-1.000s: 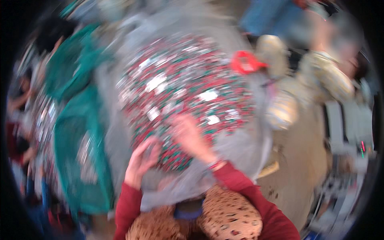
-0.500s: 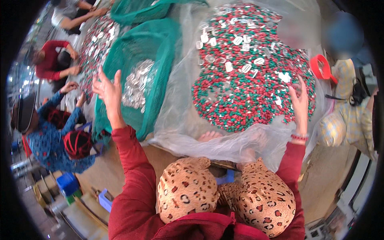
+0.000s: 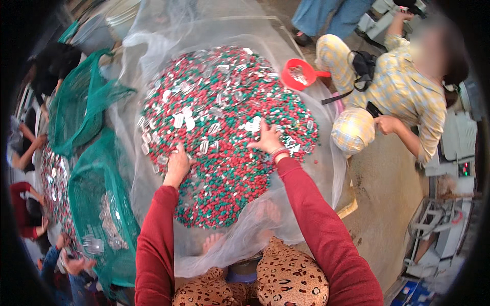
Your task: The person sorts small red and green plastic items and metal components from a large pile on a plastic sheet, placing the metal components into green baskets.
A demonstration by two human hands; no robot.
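A wide pile of small red, green and white pieces (image 3: 219,188) lies before me on a translucent sheet. Flat, slotted white and clear plastic pieces (image 3: 190,123) are scattered over it. My left hand (image 3: 177,164) rests on the pile's left part, thumb apart from the fingers; its fingertips are partly hidden among the pieces. Farther right, my right hand (image 3: 268,139) is spread low over the pile, thumb and forefinger wide apart. Its forefinger is close beside a white cluster of slotted pieces (image 3: 253,124). I see nothing gripped in either hand.
A green mesh-lined basket (image 3: 86,178) with clear pieces (image 3: 111,224) stands left; another green mesh (image 3: 69,122) lies beyond it. A red handled scoop (image 3: 287,76) sits at the pile's far right. A person in yellow checks (image 3: 403,92) sits at right; other people work at left.
My view has swung right. My left hand has gone from above the green basket to the pile. Both raised hands have come down and closer together onto the pieces.
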